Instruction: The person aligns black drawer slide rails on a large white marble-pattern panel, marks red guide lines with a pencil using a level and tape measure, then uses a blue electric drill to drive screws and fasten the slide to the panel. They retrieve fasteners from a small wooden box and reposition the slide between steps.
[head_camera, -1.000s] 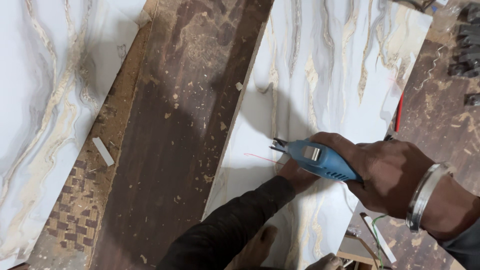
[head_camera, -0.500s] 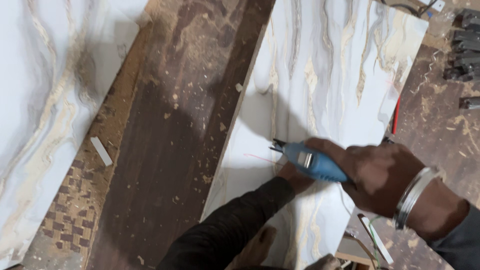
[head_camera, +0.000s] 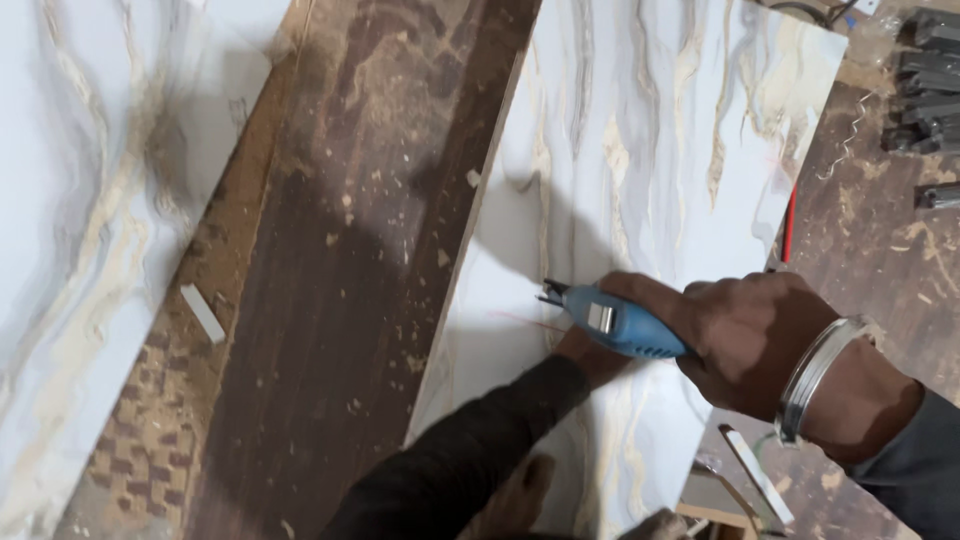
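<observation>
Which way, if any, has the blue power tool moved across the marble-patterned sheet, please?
No, not noticeably: the blue power tool keeps its tip equally near the left edge of the marble-patterned sheet.

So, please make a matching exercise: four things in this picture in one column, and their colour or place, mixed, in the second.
Things:
1. power tool
2. bracelet
3. marbled panel
4. small white strip

Descriptions:
a. on the right wrist, silver
b. blue, gripped by the right hand
c. lying on the dusty floor, left
d. white with beige veins, under the tool

Pairs: 1-b, 2-a, 3-d, 4-c
</observation>
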